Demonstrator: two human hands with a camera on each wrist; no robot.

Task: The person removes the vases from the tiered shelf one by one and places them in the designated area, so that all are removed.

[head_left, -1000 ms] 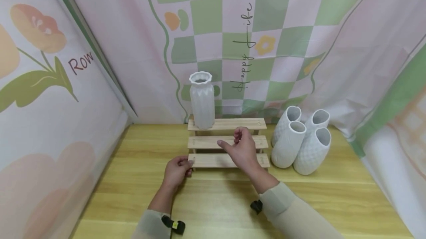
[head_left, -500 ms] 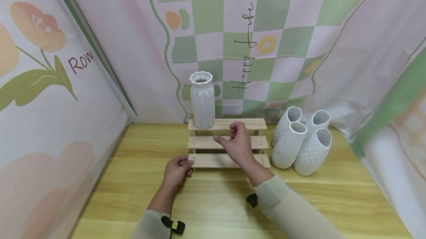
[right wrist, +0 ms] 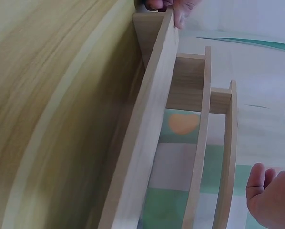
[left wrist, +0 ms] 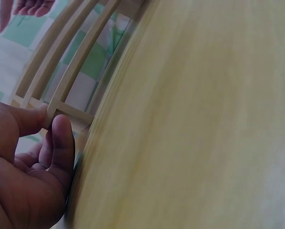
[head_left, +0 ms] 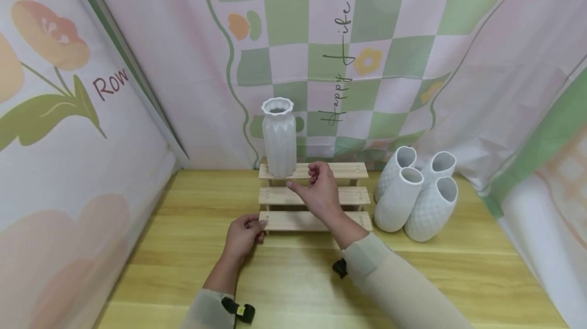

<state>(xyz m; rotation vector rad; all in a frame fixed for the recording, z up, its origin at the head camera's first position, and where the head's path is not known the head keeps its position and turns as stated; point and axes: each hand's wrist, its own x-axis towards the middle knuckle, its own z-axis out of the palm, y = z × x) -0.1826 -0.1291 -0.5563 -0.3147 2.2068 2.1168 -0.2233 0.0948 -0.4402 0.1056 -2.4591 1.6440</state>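
A light wooden three-tier rack (head_left: 293, 221) stands on the table. At the left end of its lowest board, my left hand (head_left: 241, 236) pinches the wood between thumb and fingers; the left wrist view shows the thumb (left wrist: 32, 118) on top and a finger underneath. A white fluted vase (head_left: 279, 141) with a wavy rim stands upright on the left of the top board. My right hand (head_left: 319, 194) hovers over the rack, just right of and below the vase in the head view. Its thumb is spread away from loosely bent fingers, with nothing between them.
Several white textured vases (head_left: 398, 201) stand close together on the wooden table (head_left: 192, 252), right beside the rack. A checked curtain (head_left: 330, 69) hangs right behind the rack, and a printed panel (head_left: 59, 191) borders the table's left side.
My right hand has moved left and a little farther away, closer to the fluted vase. My left hand, the rack and the vases have stayed put.
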